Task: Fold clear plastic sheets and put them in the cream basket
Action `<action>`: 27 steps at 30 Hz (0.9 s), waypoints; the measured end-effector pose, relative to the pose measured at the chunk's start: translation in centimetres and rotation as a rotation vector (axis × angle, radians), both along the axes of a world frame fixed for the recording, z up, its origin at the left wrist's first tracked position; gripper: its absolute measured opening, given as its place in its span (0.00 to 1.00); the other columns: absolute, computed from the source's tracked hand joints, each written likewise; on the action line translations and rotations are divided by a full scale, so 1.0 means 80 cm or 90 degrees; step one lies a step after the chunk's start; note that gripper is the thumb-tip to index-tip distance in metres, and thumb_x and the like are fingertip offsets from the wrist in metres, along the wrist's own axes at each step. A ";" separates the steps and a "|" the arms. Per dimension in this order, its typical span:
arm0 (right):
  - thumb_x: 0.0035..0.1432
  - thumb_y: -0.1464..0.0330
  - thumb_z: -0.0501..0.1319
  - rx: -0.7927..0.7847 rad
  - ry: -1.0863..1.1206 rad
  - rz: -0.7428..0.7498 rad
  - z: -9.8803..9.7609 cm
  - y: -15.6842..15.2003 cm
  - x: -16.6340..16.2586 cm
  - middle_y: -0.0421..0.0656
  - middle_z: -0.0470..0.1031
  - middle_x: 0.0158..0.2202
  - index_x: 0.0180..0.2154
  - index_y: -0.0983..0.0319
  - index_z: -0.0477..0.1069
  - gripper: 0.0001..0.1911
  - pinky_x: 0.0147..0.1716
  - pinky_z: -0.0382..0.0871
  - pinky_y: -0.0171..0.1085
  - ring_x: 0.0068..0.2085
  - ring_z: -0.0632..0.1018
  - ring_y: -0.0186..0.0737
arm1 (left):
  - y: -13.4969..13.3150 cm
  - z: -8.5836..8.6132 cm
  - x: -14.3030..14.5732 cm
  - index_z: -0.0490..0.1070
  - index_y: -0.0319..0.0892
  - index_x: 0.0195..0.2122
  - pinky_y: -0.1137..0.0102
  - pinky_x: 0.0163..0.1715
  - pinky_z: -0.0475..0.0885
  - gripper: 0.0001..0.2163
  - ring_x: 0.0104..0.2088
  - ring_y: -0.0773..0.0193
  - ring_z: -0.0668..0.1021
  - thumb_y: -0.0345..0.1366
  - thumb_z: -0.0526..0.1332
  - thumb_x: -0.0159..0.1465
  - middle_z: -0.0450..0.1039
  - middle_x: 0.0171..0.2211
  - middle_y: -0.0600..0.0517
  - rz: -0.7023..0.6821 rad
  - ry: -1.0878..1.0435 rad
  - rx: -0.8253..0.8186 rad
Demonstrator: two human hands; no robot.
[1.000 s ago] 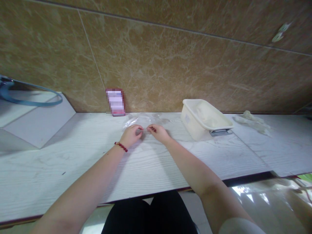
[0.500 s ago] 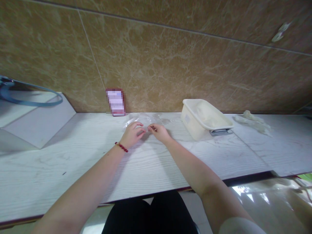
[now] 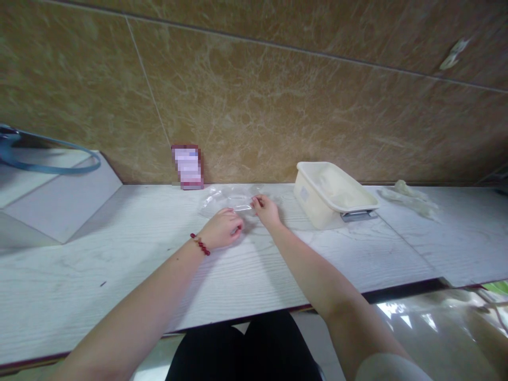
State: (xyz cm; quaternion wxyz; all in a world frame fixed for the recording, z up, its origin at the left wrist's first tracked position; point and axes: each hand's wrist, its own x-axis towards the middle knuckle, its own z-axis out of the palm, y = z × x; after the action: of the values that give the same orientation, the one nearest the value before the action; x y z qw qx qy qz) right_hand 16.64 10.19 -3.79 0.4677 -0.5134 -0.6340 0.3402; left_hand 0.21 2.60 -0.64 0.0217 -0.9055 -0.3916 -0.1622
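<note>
A clear plastic bag [image 3: 227,199] lies flat on the white table [image 3: 119,254] near the back wall. My left hand [image 3: 223,228], with a red bead bracelet at the wrist, rests on the bag's near edge with fingers curled and pressed together. My right hand [image 3: 265,209] pinches the bag's right edge, fingertips closed on the film. The two hands are a short way apart, the left nearer to me.
A cream plastic tub [image 3: 332,192] stands on a scale to the right of my hands. Crumpled pale gloves [image 3: 410,197] lie farther right. A small red-edged card [image 3: 188,166] leans on the marble wall. A raised white platform [image 3: 55,196] with a blue ring is at left.
My left hand drew back toward me and slightly right along the bag. My right hand moved away from it, up and to the right, still pinching the film.
</note>
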 end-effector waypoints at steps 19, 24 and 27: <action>0.55 0.64 0.52 -0.012 0.427 -0.117 0.006 0.022 0.016 0.33 0.67 0.23 0.32 0.59 0.57 0.06 0.28 0.73 0.34 0.24 0.75 0.29 | 0.016 -0.013 -0.032 0.60 0.41 0.50 0.46 0.48 0.55 0.18 0.53 0.53 0.64 0.34 0.46 0.58 0.67 0.50 0.42 0.417 0.062 -0.107; 0.56 0.63 0.51 0.004 0.509 -0.161 0.012 0.028 0.029 0.31 0.67 0.21 0.31 0.58 0.54 0.07 0.28 0.73 0.33 0.24 0.75 0.29 | 0.026 -0.023 -0.046 0.60 0.41 0.50 0.43 0.52 0.50 0.18 0.57 0.53 0.60 0.34 0.45 0.59 0.63 0.54 0.43 0.465 0.033 -0.156; 0.56 0.65 0.50 0.018 0.530 -0.180 0.017 0.030 0.036 0.31 0.67 0.21 0.31 0.58 0.54 0.05 0.29 0.73 0.34 0.23 0.75 0.29 | 0.028 -0.022 -0.048 0.60 0.43 0.51 0.41 0.52 0.46 0.18 0.59 0.53 0.57 0.34 0.45 0.60 0.63 0.54 0.45 0.469 0.014 -0.153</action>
State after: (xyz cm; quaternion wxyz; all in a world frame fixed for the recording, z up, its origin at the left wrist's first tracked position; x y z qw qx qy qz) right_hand 19.51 12.61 -2.43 0.7322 -0.4081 -0.3193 0.4421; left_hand -3.61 4.87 -2.42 -0.0236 -0.7020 -0.7065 -0.0869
